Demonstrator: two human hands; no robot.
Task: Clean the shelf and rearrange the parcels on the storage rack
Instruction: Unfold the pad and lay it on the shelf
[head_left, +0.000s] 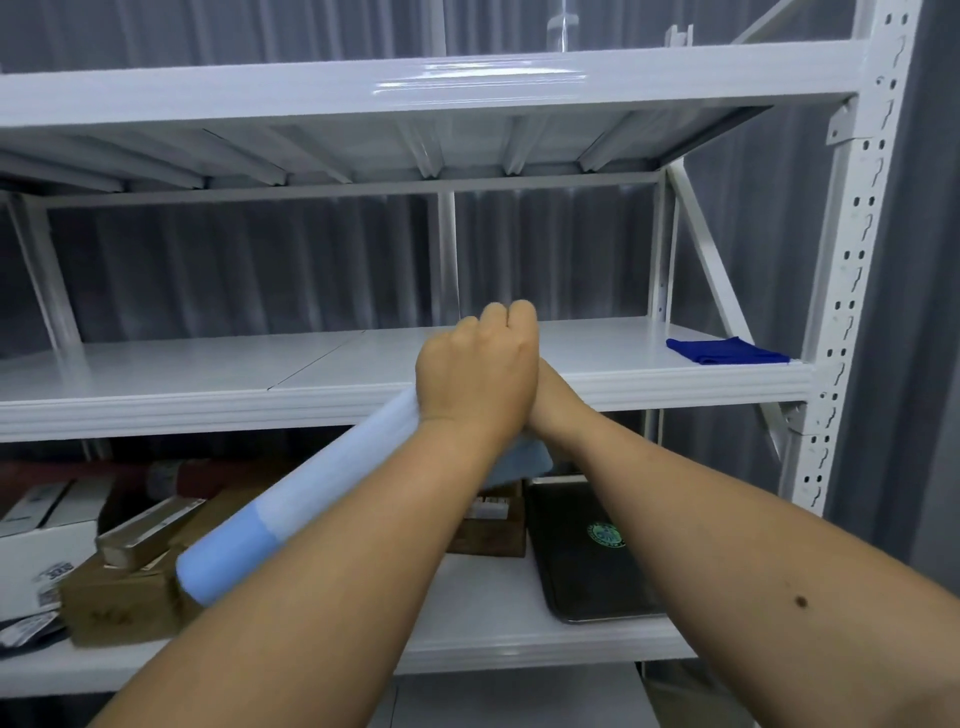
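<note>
The white storage rack (852, 218) fills your view, its middle shelf (208, 374) bare but for a folded dark blue cloth (727, 351) at the right end. On the shelf below lie the parcels: a black flat packet (587, 551) to the right, brown cardboard boxes (119, 603) and a white box (41, 561) to the left. Your left hand (478, 374) is curled tight around a long light-blue and white tube (291, 512), which slants down to the left in front of the shelf edge. Your right hand (550, 395) is mostly hidden behind the left, so its grip cannot be told
</note>
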